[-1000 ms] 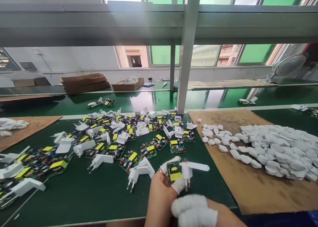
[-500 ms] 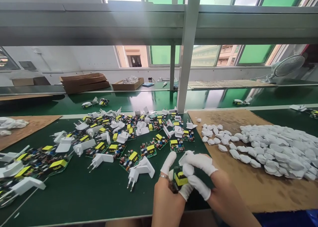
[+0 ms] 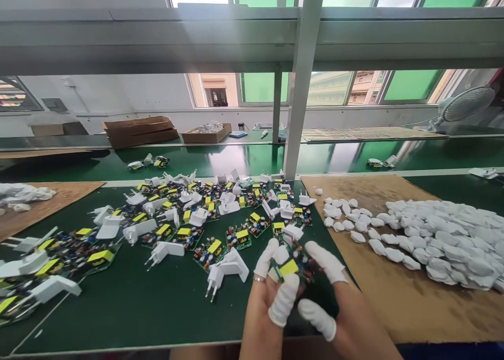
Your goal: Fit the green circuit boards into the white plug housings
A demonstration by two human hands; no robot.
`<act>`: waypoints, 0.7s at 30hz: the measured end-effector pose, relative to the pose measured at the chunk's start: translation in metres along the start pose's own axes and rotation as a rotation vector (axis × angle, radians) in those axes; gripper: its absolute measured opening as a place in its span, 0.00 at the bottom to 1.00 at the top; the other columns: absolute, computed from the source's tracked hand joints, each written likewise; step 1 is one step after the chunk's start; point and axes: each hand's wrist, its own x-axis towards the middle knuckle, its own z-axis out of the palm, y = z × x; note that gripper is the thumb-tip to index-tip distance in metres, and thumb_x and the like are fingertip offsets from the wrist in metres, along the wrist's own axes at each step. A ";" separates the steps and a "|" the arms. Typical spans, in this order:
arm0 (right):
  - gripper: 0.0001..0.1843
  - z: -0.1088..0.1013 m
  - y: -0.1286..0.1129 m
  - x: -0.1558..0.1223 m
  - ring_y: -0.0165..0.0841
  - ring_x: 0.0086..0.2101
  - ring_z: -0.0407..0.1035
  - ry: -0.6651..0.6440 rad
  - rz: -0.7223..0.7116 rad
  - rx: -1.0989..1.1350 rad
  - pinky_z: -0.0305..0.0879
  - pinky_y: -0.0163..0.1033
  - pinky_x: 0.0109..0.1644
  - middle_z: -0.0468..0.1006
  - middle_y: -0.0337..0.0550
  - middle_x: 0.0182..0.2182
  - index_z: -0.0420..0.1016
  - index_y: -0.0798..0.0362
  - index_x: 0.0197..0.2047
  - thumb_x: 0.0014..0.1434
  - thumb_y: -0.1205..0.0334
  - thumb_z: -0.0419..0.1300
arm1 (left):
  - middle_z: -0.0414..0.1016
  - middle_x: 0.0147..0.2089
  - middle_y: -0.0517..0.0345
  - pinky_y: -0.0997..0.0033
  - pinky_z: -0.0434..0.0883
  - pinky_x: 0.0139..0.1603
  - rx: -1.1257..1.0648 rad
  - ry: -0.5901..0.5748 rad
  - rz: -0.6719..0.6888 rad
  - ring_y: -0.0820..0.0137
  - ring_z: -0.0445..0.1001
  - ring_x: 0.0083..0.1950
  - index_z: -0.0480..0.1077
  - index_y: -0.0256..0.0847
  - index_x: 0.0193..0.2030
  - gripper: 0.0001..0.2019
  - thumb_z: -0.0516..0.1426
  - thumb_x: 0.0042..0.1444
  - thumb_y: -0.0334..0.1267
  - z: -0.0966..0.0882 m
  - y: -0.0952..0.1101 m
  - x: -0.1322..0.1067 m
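Observation:
My left hand, with white finger cots on its fingertips, grips a small circuit board that carries a yellow transformer. A round white lump sits beside the transformer. Against the board's far side is a white plug housing. My right hand is just right of the board, thumb and forefinger spread apart with nothing between them. Beyond both hands lies a heap of similar circuit boards with white two-pin plug housings.
Many soft-looking white lumps cover brown cardboard on the right. More boards lie at left. A grey post rises behind the heap. At the back stand a carton tray and a fan.
The right fingers have let go of the white lump, which now rests on the board, and have spread apart. The left hand has turned the board, showing more of its parts.

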 end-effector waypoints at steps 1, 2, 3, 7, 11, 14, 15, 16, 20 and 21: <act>0.37 0.002 -0.001 0.000 0.47 0.49 0.52 -0.037 0.040 0.018 0.54 0.50 0.51 0.58 0.55 0.49 0.43 0.58 0.60 0.57 0.45 0.49 | 0.71 0.44 0.52 0.70 0.66 0.47 -0.036 -0.028 -0.014 0.65 0.68 0.47 0.61 0.45 0.51 0.33 0.61 0.35 0.49 0.001 0.000 -0.002; 0.36 0.003 -0.002 0.000 0.47 0.49 0.53 -0.047 0.077 0.023 0.55 0.49 0.50 0.59 0.55 0.48 0.44 0.59 0.60 0.56 0.46 0.50 | 0.72 0.43 0.52 0.69 0.65 0.49 -0.039 -0.042 -0.014 0.64 0.68 0.47 0.64 0.44 0.49 0.31 0.59 0.36 0.52 0.001 0.001 -0.003; 0.35 0.005 -0.003 -0.001 0.46 0.48 0.54 -0.031 0.100 0.018 0.56 0.48 0.50 0.60 0.53 0.47 0.46 0.59 0.59 0.55 0.48 0.50 | 0.73 0.41 0.51 0.68 0.64 0.49 -0.017 -0.038 0.002 0.63 0.68 0.47 0.66 0.43 0.46 0.29 0.58 0.36 0.54 0.001 0.002 -0.003; 0.28 0.009 -0.001 -0.005 0.41 0.47 0.56 0.048 -0.087 0.023 0.57 0.43 0.49 0.59 0.42 0.50 0.46 0.45 0.58 0.58 0.48 0.50 | 0.75 0.33 0.56 0.76 0.66 0.44 0.107 0.058 0.112 0.68 0.71 0.40 0.74 0.41 0.28 0.17 0.62 0.32 0.50 0.000 0.018 0.002; 0.28 0.007 0.002 -0.006 0.43 0.47 0.56 0.130 -0.320 -0.046 0.47 0.49 0.54 0.58 0.40 0.49 0.40 0.40 0.59 0.60 0.47 0.48 | 0.75 0.25 0.62 0.86 0.67 0.31 0.191 0.093 0.127 0.76 0.71 0.29 0.72 0.40 0.21 0.10 0.65 0.30 0.41 0.009 0.036 -0.003; 0.28 0.005 0.001 -0.003 0.42 0.44 0.59 0.132 -0.399 -0.085 0.42 0.51 0.55 0.61 0.43 0.47 0.37 0.42 0.60 0.62 0.50 0.47 | 0.76 0.30 0.62 0.84 0.68 0.36 0.234 0.119 0.139 0.74 0.73 0.34 0.73 0.43 0.29 0.09 0.62 0.36 0.38 0.014 0.037 -0.011; 0.28 0.004 0.002 -0.001 0.43 0.44 0.59 0.137 -0.411 -0.101 0.43 0.51 0.55 0.61 0.45 0.46 0.37 0.43 0.60 0.62 0.51 0.47 | 0.76 0.33 0.61 0.83 0.68 0.39 0.290 0.127 0.171 0.73 0.73 0.37 0.73 0.43 0.31 0.09 0.61 0.39 0.38 0.012 0.034 -0.011; 0.28 0.004 0.003 -0.001 0.43 0.44 0.59 0.146 -0.424 -0.118 0.43 0.53 0.55 0.62 0.46 0.46 0.38 0.44 0.60 0.62 0.52 0.47 | 0.76 0.35 0.60 0.81 0.68 0.42 0.375 0.125 0.220 0.71 0.72 0.40 0.73 0.43 0.33 0.10 0.59 0.41 0.40 0.009 0.030 -0.009; 0.31 0.009 0.013 0.001 0.46 0.41 0.62 0.200 -0.497 -0.148 0.44 0.57 0.54 0.64 0.48 0.44 0.41 0.48 0.60 0.58 0.52 0.51 | 0.76 0.32 0.56 0.69 0.70 0.43 0.698 0.048 0.400 0.64 0.72 0.38 0.75 0.42 0.28 0.16 0.54 0.43 0.51 -0.011 0.010 0.012; 0.32 0.010 0.016 0.001 0.46 0.40 0.63 0.215 -0.514 -0.142 0.44 0.57 0.53 0.64 0.48 0.44 0.42 0.48 0.60 0.57 0.51 0.51 | 0.76 0.30 0.55 0.68 0.70 0.42 0.723 0.030 0.417 0.62 0.73 0.37 0.75 0.42 0.27 0.17 0.53 0.44 0.53 -0.015 0.006 0.016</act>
